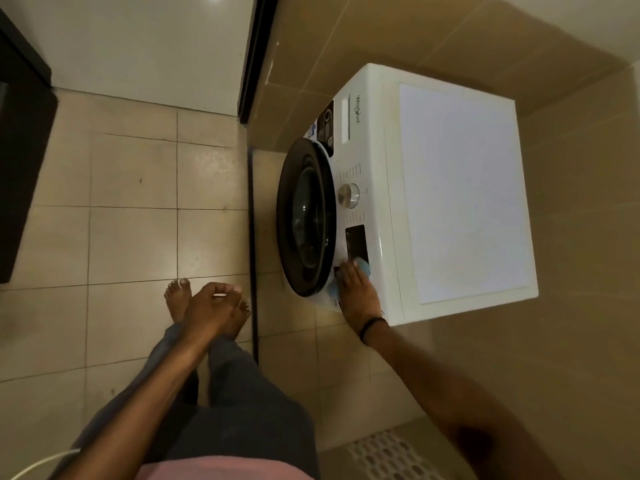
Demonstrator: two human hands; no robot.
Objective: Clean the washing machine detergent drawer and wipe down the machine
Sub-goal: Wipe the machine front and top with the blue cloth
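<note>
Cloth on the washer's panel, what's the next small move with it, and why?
Probably slide the cloth along the panel toward the dial. The right hand presses it flat at the panel's near end, beside the display, so the dial and the shut drawer beyond lie ahead of the stroke. The left hand hangs free.

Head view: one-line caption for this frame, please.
Right hand presses a light blue cloth against the front of the white front-loading washing machine, beside its dark display; left hand hangs idle.
</note>
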